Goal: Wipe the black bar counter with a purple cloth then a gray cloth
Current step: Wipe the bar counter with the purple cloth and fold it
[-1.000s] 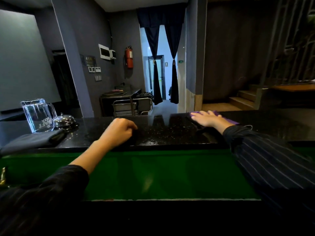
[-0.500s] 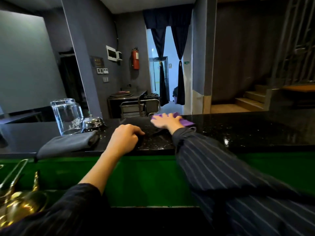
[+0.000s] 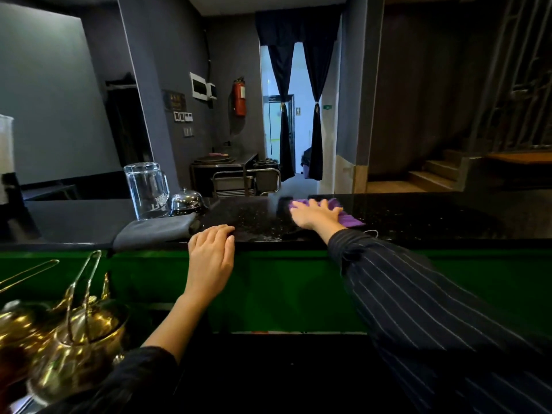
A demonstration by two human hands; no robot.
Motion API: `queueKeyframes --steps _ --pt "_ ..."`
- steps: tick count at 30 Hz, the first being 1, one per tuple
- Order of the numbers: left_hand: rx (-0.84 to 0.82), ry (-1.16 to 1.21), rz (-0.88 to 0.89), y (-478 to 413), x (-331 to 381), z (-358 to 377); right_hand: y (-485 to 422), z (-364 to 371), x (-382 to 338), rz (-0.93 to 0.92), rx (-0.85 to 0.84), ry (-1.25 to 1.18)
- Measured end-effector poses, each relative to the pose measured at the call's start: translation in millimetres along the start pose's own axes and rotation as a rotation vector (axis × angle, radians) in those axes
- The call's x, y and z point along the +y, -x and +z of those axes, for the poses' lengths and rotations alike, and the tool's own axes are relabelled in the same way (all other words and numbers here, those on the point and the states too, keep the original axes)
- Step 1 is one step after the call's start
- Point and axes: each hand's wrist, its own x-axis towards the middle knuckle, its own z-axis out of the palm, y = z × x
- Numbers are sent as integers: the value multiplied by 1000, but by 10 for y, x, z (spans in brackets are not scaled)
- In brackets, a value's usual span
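The right hand (image 3: pixel 315 215) forms the grip: fingers spread, palm pressed flat on the purple cloth (image 3: pixel 346 218) at the far edge of the black surface (image 3: pixel 433 216). Step in hand: purple-cloth wiping. The left hand (image 3: pixel 211 255) braces on the near edge, fingers loosely curled, holding nothing. The gray cloth (image 3: pixel 155 231) lies folded left of the grip, and the next move calls for reaching it.

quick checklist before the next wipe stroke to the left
1. Right hand flat on purple cloth: ok.
2. Cloth lying on the counter: ok.
3. Left hand bracing on the counter edge: ok.
4. Path left free: not ok, gray cloth, bell and glass pitcher stand there.
5. Wet specks gone: not ok.
6. Cloth still clean: cannot tell.
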Motion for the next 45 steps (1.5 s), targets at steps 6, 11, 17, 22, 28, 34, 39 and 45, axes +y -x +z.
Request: queueKeyframes --steps 6,11,17,22,28,34,39,45 --pt "-156 131 -20 -52 -87 -90 176 22 -504 83 -8 67" --pt "-162 155 -37 -134 -101 -180 400 153 -1009 -386 -61 -6" --pt "-66 255 -25 -34 -35 -260 667 118 -334 -375 18 -2" --pt "-363 85 -53 -123 91 -341 619 -94 554 15 14 -28" --pt "-705 -52 -128 -437 566 -436 792 40 5 -55 94 19" --pt "-665 77 -158 -445 1442 -234 957 47 370 -270 127 20" --pt "-796 -107 -4 -389 1595 -12 834 -134 1425 -123 113 -22" --pt "-819 -115 1 -391 1576 66 583 -373 2438 134 20 -46"
